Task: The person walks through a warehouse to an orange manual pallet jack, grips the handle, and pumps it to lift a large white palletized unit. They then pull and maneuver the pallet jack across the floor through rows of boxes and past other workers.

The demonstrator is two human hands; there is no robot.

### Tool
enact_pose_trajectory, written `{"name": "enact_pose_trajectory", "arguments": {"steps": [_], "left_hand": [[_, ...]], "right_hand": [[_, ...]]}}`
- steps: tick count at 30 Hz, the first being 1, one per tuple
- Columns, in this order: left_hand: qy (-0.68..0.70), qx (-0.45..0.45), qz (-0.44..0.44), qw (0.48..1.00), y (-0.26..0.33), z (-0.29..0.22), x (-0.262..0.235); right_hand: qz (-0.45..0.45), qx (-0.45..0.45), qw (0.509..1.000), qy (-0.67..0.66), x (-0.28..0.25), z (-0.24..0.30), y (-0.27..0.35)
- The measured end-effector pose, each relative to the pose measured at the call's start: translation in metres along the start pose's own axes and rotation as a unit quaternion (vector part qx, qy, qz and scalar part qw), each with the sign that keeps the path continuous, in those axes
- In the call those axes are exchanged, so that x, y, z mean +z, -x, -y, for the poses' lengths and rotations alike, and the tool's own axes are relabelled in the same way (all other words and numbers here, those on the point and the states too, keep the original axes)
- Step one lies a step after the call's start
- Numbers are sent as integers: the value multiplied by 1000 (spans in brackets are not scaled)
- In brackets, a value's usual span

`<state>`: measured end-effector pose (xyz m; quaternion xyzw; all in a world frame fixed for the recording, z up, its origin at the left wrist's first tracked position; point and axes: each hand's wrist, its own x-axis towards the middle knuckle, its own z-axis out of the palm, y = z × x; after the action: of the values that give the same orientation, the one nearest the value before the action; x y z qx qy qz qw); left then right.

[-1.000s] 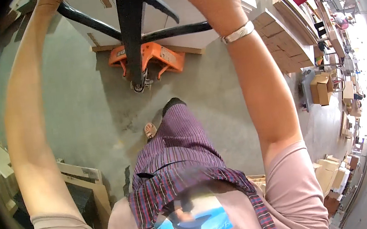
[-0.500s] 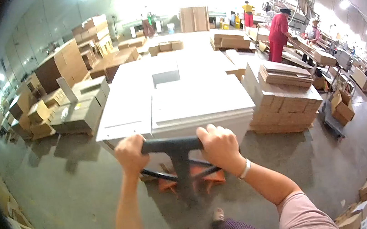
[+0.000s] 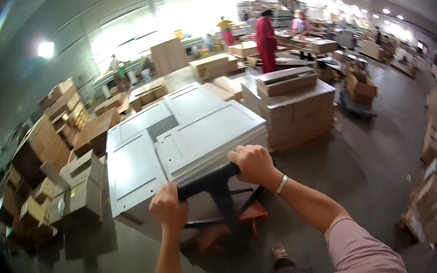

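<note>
Both my hands grip the black handle (image 3: 208, 182) of an orange pallet jack (image 3: 252, 213). My left hand (image 3: 169, 205) is wrapped round the handle's left end. Round its right end close the fingers of my right hand (image 3: 256, 164), with a pale band on that wrist. The handle stands tilted, its right end higher in view. Just ahead of it rises a large stack of white panels (image 3: 208, 140), some with grooved edges and small holes. The jack's forks are hidden beneath this load.
Cardboard boxes (image 3: 75, 192) are piled along the left. Right of the load stands a stack of brown boards (image 3: 297, 110). Beyond it is a person in red (image 3: 266, 43) by work tables. A cart with an open carton (image 3: 361, 89) and heaped cardboard (image 3: 434, 203) lie farther right.
My view has swung to the right, so the surroundings sit farther left. The handle has tilted, its left end now lower, and the white stack appears turned. Both hands keep their grip.
</note>
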<state>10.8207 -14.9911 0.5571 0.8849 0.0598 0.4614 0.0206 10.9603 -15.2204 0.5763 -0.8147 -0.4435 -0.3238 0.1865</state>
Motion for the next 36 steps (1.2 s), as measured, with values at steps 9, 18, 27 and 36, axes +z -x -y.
{"name": "enact_pose_trajectory", "arguments": {"steps": [9, 18, 27, 36], "left_hand": [[377, 34, 387, 840, 128, -71, -189], [345, -42, 390, 853, 49, -16, -90], [286, 29, 460, 840, 177, -102, -217], [339, -146, 365, 855, 32, 13, -101]], "right_hand": [[-24, 4, 998, 65, -145, 117, 204], [11, 49, 995, 88, -89, 68, 109], [-38, 22, 998, 55, -154, 144, 277], [-29, 57, 994, 94, -33, 78, 68]]}}
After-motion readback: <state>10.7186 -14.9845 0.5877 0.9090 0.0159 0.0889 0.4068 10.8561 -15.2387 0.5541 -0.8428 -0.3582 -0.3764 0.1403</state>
